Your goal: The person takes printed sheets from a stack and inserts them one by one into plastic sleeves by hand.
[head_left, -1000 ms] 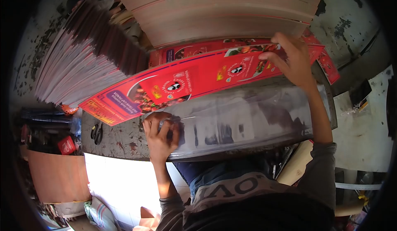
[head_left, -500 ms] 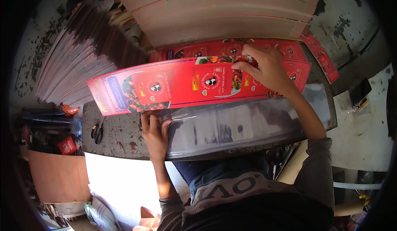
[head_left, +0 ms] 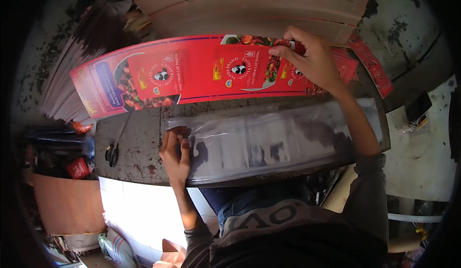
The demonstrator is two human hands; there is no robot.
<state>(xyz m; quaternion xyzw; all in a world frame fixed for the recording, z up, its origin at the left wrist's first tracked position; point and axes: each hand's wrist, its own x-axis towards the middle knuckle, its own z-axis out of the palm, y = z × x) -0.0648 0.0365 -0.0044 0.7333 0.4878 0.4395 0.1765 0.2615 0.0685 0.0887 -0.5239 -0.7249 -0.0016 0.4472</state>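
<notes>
In my right hand [head_left: 307,59] is a long red printed card strip [head_left: 197,71], pinched at its upper edge right of the middle. It bows in the air above the table, showing panda logos and pictures of food. Its left end reaches past the table's left side. My left hand [head_left: 175,155] has curled fingers at the left end of a pile of clear plastic sleeves [head_left: 273,143], gripping the plastic there. The sleeves lie flat along the table's front edge, below the raised strip. More red strips [head_left: 348,64] lie behind, largely hidden by it.
Black-handled scissors [head_left: 113,153] lie on the worn table [head_left: 137,157] at left. A tall stack of boards [head_left: 249,8] stands at the back, and a fanned stack of sheets [head_left: 62,85] at far left. Another red strip [head_left: 372,66] lies at back right.
My right hand has lifted the red strip up and to the left, away from the sleeves, and it now bends. The left hand has shifted slightly left with the plastic.
</notes>
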